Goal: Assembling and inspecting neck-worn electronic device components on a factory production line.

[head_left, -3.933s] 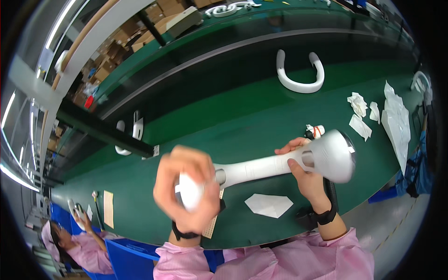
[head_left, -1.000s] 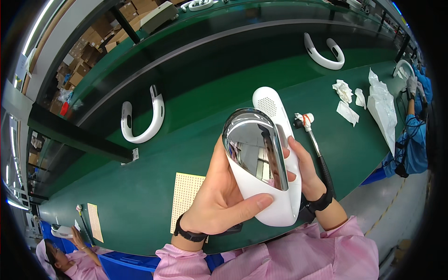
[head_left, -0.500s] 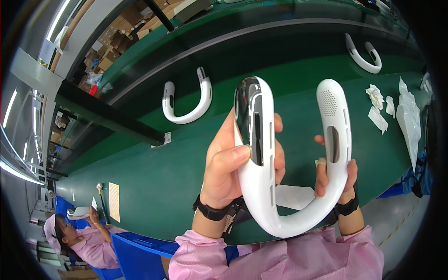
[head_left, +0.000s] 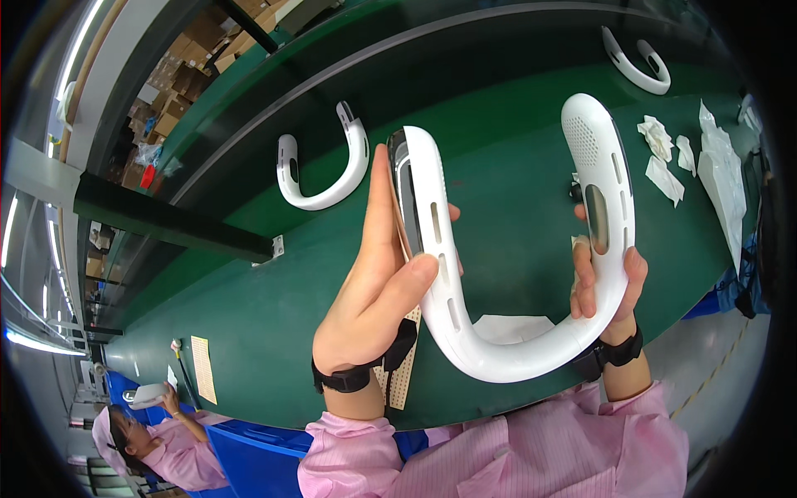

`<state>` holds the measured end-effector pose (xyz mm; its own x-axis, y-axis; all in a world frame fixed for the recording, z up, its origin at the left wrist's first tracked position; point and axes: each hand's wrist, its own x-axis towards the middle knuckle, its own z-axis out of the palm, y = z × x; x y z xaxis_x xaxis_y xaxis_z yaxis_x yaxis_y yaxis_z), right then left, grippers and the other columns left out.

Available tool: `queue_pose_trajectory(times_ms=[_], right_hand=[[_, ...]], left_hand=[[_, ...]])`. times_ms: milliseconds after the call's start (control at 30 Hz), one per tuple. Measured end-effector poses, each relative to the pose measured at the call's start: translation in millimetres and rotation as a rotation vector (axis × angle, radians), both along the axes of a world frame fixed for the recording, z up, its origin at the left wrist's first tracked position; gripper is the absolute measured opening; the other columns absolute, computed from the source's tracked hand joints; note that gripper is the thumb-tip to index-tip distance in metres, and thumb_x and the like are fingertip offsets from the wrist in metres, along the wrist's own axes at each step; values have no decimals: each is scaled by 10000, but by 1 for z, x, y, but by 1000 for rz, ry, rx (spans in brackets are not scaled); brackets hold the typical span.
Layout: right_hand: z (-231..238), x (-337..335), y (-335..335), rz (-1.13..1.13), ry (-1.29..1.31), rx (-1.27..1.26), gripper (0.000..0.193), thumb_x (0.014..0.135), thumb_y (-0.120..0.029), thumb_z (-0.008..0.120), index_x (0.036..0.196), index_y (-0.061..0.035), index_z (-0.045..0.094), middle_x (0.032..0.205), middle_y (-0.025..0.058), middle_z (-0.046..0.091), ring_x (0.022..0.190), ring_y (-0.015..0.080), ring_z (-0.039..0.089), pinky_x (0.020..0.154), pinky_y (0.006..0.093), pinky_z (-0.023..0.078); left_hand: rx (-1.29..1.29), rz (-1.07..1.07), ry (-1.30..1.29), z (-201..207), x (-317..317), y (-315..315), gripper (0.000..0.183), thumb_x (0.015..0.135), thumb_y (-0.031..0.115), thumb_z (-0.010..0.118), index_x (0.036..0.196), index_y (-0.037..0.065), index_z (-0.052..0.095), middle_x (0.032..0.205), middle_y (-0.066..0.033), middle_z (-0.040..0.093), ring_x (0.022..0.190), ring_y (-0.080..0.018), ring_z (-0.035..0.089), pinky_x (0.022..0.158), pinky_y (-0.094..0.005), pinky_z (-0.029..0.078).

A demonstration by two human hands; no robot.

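A white U-shaped neck fan (head_left: 506, 361) is held up before me, its curve toward me and both ends pointing away. My left hand (head_left: 359, 311) grips its left arm, thumb on the slotted inner side and fingers along the dark glossy outer panel. Around the lower part of the right arm, my right hand (head_left: 584, 282) is closed, near an oval grey inset. Small holes dot the tip of that arm. Black bands circle both my wrists. Partly hidden behind the fan's curve lies a white sheet (head_left: 513, 326) on the green table (head_left: 290, 315).
Two more neck fans rest on the table, one at far left (head_left: 320, 201) and one at far right (head_left: 638, 76). Crumpled tissues (head_left: 657, 139) and a white plastic bag (head_left: 721, 178) lie on the right. A dark post (head_left: 174, 217) stands left. A co-worker in pink (head_left: 178, 452) sits lower left.
The neck fan has turned, so its left arm's dark panel now faces more outward. My left fingers have straightened along it. The whole view has shifted slightly.
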<state>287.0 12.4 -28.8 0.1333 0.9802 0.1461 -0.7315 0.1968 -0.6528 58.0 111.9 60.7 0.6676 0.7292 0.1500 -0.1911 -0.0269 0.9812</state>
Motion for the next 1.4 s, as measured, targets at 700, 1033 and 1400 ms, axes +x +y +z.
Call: queue_pose_trajectory(times_ms=[700, 1033, 1400], right_hand=[[7, 5, -6, 76, -114, 42, 852, 769, -483, 617, 1335, 15, 219, 763, 166, 558, 485, 223, 604, 473, 322, 550], [2, -3, -1, 49, -159, 24, 694, 834, -297, 574, 1351, -8, 213, 894, 163, 569, 709, 233, 631, 659, 337, 530], [-1, -18, 3, -199, -306, -1, 504, 839, 53, 433, 1293, -54, 243, 1044, 157, 549, 921, 288, 619, 799, 396, 514]], left_hand=[[58, 236, -287, -5, 22, -11, 809, 689, 286, 609, 1299, -72, 217, 1012, -272, 401, 609, -264, 561, 382, -317, 542], [300, 558, -182, 12, 38, -52, 692, 688, 102, 638, 1193, -161, 246, 997, -236, 378, 578, -140, 480, 344, -208, 447], [629, 30, 126, 14, 12, -75, 627, 582, 1, 776, 971, 118, 298, 806, -114, 557, 678, -251, 613, 628, -329, 532]])
